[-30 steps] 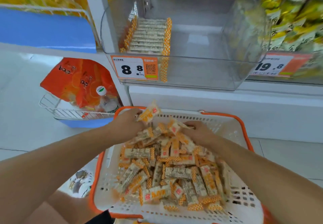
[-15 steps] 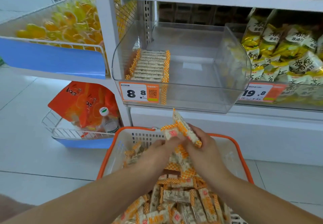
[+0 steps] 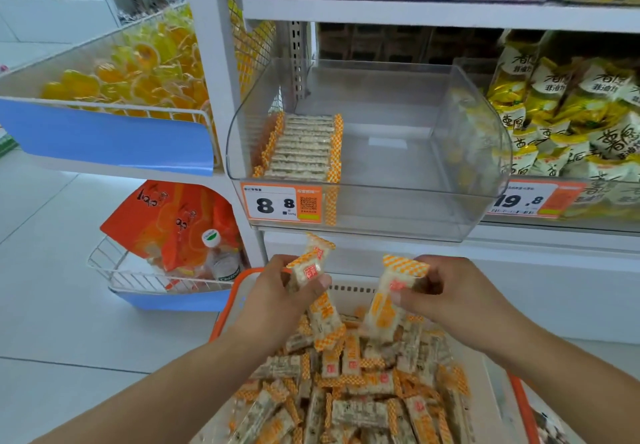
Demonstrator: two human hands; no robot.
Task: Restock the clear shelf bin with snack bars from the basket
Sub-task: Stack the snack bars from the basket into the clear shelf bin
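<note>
At the bottom edge the basket point(image 3: 519, 405) is cut off; only its orange rim and part of its white wall show, and the heap of bars point(image 3: 349, 395) inside runs out of frame, the nearest wrappers blurred. Both forearms enter from the lower corners, elbows out of view.

Above the heap, the left hand point(image 3: 273, 301) grips a few bars, fingers curled round them with the thumb across the front; how many it holds is hard to tell, since the wrappers overlap and the fingers hide behind them. The right hand point(image 3: 446, 291) pinches another small bunch by the upper end, its fingers clamped on the checked wrapper tips; the lower ends hang down to the heap, and whether they touch it cannot be told. The two hands are apart.

Beyond them the bin point(image 3: 460, 180) sits on the shelf, above the basket. One neat row of bars lies against its left wall; the rest of its floor is bare. A price tag point(image 3: 281, 203) reading 8.8 covers its lower left front. Glare on the curved right wall blurs the yellow packets point(image 3: 568, 125) next door, which are cut off at the right edge.
</note>
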